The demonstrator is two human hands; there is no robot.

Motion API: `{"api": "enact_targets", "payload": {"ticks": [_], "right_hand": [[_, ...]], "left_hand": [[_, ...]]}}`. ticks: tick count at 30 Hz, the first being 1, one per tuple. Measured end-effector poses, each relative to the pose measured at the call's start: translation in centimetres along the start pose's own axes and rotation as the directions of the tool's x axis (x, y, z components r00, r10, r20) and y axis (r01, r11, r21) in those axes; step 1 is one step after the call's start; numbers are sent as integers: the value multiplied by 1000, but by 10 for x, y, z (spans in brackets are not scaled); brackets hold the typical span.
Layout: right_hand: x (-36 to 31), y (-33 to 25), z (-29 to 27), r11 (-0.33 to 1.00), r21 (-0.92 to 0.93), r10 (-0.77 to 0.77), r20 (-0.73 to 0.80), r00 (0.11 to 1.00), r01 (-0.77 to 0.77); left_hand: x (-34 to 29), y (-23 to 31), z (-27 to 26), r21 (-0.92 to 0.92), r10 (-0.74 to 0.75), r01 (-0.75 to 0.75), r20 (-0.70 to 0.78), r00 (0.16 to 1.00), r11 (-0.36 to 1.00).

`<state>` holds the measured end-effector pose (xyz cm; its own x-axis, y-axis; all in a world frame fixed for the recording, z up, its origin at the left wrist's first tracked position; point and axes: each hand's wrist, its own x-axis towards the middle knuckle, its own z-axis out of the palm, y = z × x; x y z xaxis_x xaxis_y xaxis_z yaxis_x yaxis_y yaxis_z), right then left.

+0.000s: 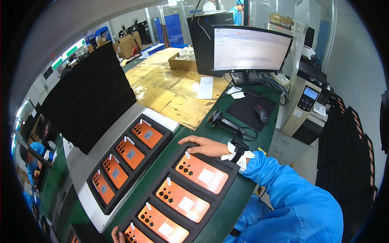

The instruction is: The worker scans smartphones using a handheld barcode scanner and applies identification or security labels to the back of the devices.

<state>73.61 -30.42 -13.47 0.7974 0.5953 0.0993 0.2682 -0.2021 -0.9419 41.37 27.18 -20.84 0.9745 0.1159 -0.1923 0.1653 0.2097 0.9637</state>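
Observation:
A black foam tray (221, 163) lies at a slant on the green bench before me. Orange phones (195, 168) sit in its slots, backs up, each with a dark camera cluster, a white square and a small white pull tab. My right hand (206, 146) grips the tray's far end, its thumb on top and fingers along the edge. At the near left edge, my left hand (117, 235) has its fingertips against the tray; the rest is cut off by the frame. Left of it, a second black tray (148, 157) holds similar orange phones with printed labels.
A tall black foam stack (89, 97) rises at far left. Beyond the trays lie a barcode scanner (227, 122), a mouse (261, 115) and a monitor (251, 50). A label printer (304, 97) stands right. A yellowish board (166, 89) bears an open carton (182, 65).

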Motion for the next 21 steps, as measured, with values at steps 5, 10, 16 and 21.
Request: {"api": "enact_targets", "payload": {"ticks": [5,10,16,21], "right_hand": [[-1,-5,0,996,-94,0,-13,1000,-1],[-5,-7,-1,984,-177,1,-55,998,-11],[-5,-6,-1,970,-243,3,-60,998,-18],[-4,-6,-1,970,-244,-24,-66,998,7]], "left_hand": [[7,1,4,734,169,-125,14,986,667],[22,-8,-16,713,541,-701,592,598,-6],[19,-30,-43,740,455,-595,434,778,313],[20,-26,-48,854,253,-444,381,889,271]]}}
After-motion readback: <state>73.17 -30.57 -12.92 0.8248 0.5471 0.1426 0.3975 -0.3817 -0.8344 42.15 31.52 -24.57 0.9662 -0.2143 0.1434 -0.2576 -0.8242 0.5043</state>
